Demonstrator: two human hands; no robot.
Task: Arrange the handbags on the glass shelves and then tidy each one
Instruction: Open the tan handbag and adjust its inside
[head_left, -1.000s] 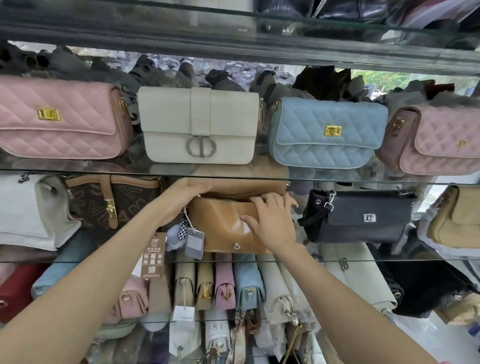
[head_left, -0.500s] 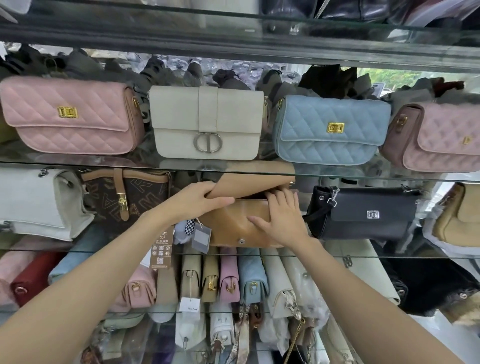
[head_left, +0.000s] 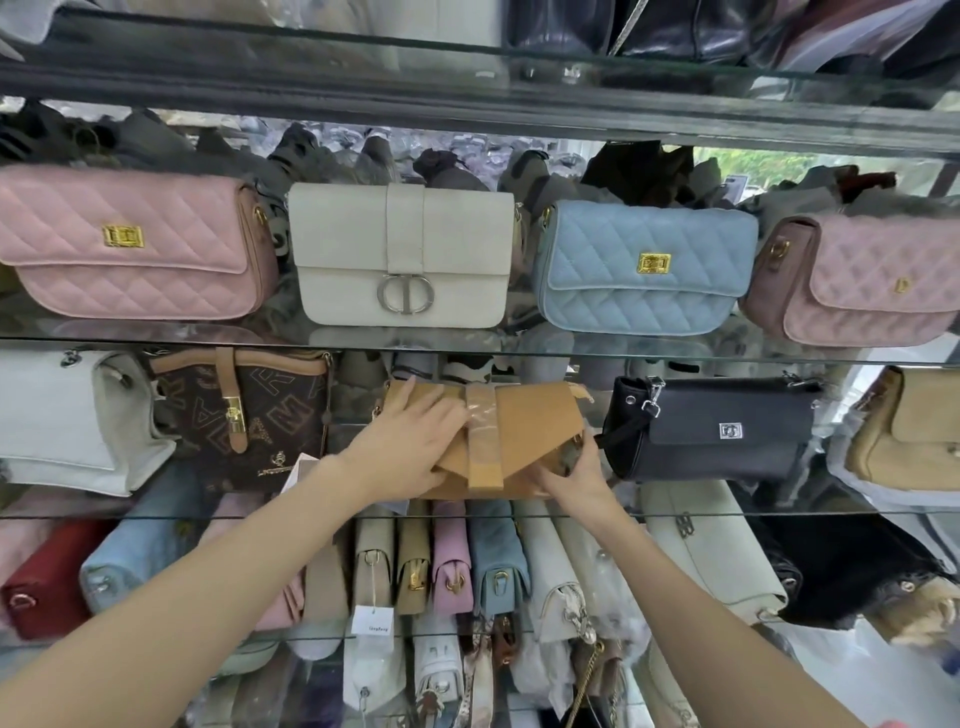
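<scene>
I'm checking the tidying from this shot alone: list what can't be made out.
- Tan bag: clasp hidden by its flap, left end by the left hand; head view.
- Right hand: fingertips tucked behind the tan bag's corner.
- Pink quilted bag: right end cut off by the frame edge.
- Hang tag: print too small.

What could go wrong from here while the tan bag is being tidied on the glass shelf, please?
The tan bag sits at the glass shelf front edge; a push from the left hand could tip it off. The right hand works close beside the black bag and might knock it askew.
</scene>
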